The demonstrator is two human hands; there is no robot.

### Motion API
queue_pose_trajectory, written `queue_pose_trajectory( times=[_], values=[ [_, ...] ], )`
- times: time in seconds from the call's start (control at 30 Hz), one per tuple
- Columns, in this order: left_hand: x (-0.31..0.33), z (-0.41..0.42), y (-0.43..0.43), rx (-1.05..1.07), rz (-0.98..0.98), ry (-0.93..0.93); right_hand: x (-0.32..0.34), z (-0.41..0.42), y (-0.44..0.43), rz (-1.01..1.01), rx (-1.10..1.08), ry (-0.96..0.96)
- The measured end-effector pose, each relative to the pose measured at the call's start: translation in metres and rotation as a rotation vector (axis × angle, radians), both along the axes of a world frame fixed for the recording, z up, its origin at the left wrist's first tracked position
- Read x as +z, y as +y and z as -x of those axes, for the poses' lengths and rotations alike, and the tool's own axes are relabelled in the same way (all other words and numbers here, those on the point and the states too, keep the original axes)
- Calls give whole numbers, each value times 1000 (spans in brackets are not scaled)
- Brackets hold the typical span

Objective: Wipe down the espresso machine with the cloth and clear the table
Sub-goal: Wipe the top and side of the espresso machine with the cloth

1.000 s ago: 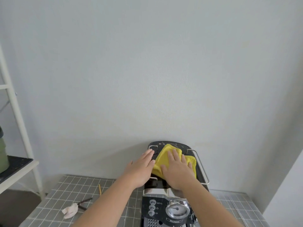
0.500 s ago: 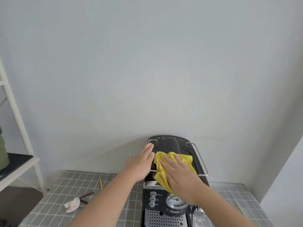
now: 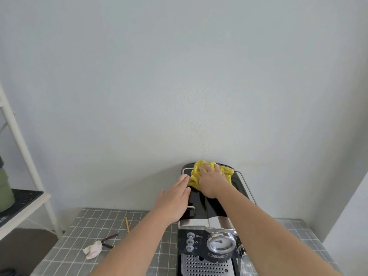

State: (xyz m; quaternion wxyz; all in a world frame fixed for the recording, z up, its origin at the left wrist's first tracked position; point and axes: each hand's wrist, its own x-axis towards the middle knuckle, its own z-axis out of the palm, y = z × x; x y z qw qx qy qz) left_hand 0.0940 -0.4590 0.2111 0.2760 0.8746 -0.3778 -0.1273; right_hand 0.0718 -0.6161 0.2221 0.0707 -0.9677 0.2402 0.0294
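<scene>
The espresso machine [image 3: 211,212] stands on the grey tiled table [image 3: 95,222], its back close to the wall and its dial and buttons facing the person. The yellow cloth [image 3: 196,173] lies bunched at the far back edge of the machine's black top, just inside the metal rail. The right hand [image 3: 214,181] lies flat on the cloth with fingers spread, pressing down on it rather than gripping it. The left hand [image 3: 175,198] is also open and holds nothing, its palm resting against the machine's left top edge, apparently to brace it. The step in hand looks like wiping the top. To do it well, keep the palm flat so the cloth stays spread under the fingers instead of balling up, and work in overlapping strokes from the back edge toward the chrome front so no strip is missed. The rail corners will trap grime, so a fold of cloth pushed into them with the fingertips should help. Keeping the left hand braced should stop the machine sliding toward the wall. A crumpled tissue [image 3: 93,252], some dark sticks [image 3: 109,238] and a pencil [image 3: 127,224] lie near the table's left front and are yet to be cleared.
</scene>
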Motion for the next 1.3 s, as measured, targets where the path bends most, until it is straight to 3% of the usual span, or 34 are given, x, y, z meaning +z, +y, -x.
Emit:
queue_pose_trajectory(
  times=[0.33,0.67,0.87,1.03,1.3],
  values=[
    [1,3,1,16,49,-6,-4,-4,-16,0,92,-79],
    [-3,1,-1,14,111,35,-4,85,48,-3,108,-87],
    [-10,-8,-3,9,134,38,-4,95,73,-12,-169,-119],
    [-18,-11,-4,0,153,51,6,59,42,-184,-434,-54],
    [-17,-11,-6,-18,151,20,10,45,11,-257,-473,-99]
  ],
)
